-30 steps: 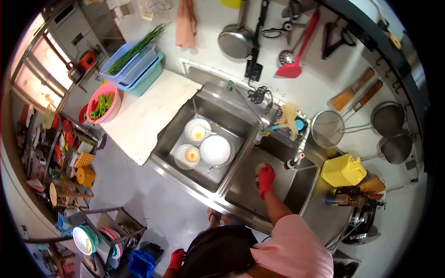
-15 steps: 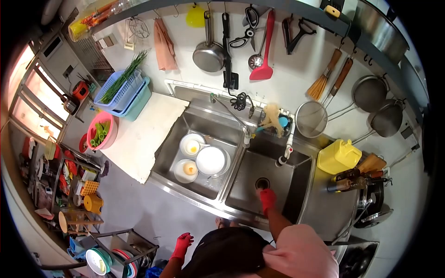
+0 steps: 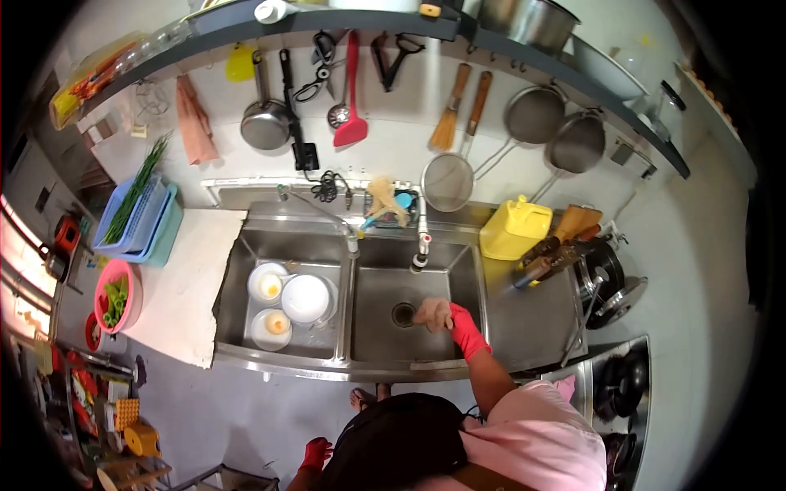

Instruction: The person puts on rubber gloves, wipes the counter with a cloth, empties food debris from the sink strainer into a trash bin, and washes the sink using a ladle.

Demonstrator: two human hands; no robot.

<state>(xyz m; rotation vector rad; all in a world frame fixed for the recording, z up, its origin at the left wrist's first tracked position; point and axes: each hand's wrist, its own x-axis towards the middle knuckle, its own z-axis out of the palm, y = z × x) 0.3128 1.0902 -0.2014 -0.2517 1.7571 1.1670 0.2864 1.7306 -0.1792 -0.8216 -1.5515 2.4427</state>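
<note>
Right of centre, the right hand (image 3: 467,329) is clenching a cloth (image 3: 431,313) that is extending left toward the drain (image 3: 403,314); at bottom, the farther left hand (image 3: 316,453) is hanging loosely open.

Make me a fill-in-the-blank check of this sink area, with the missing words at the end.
The right hand wears a glove coloured ____.
It holds a bunched brownish cloth over the sink basin on the person's ____ side.
The plastic jug beside the sink is coloured ____.
The green vegetables lie in a round tub coloured ____.

Missing words: red; right; yellow; pink.
</note>
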